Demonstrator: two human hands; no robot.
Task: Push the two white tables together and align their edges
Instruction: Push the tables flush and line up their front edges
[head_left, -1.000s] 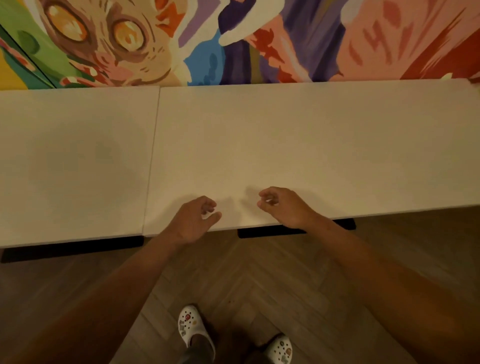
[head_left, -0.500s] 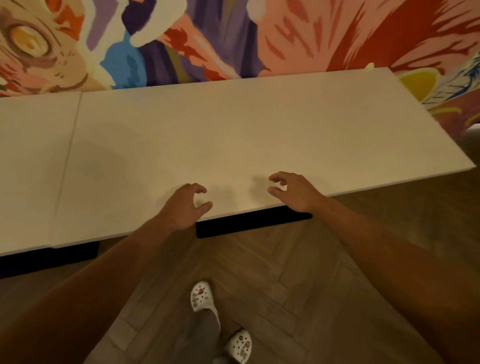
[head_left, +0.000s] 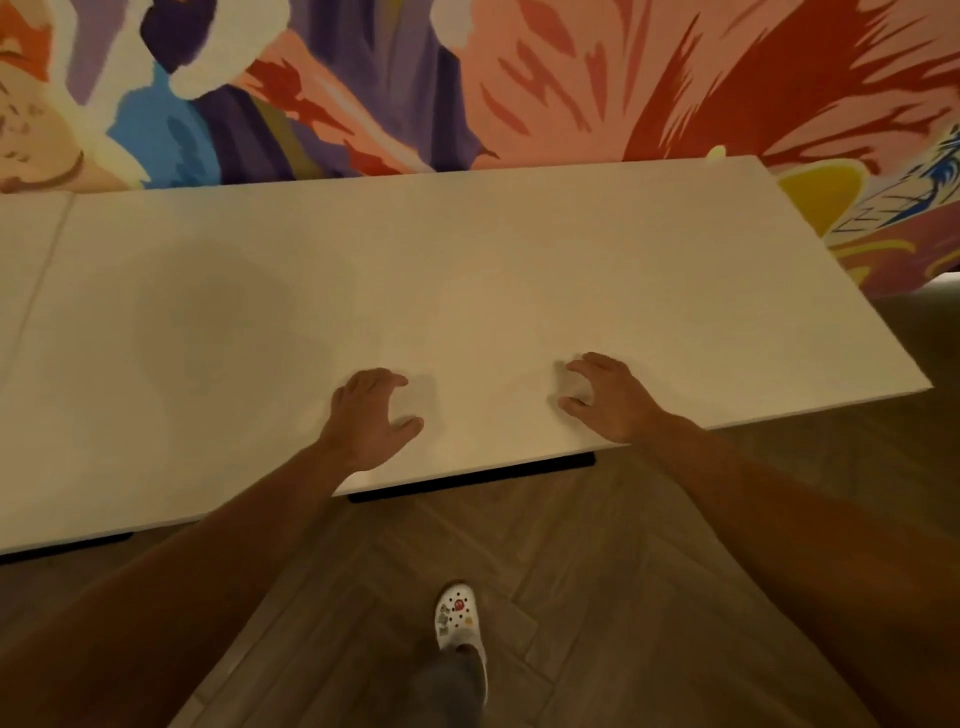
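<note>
The left table (head_left: 21, 270) is cut off by the left edge; the right table's (head_left: 467, 291) legs are hidden beneath its top.

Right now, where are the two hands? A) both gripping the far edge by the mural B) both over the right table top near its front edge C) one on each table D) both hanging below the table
B: the left hand and the right hand both sit over the right table near its front edge, well right of the seam with the left table.

I see dim, warm light with a slight blur throughout. Soft shadows lie on the right table (head_left: 519, 270), and the wide lens bends the frame's edges.
</note>
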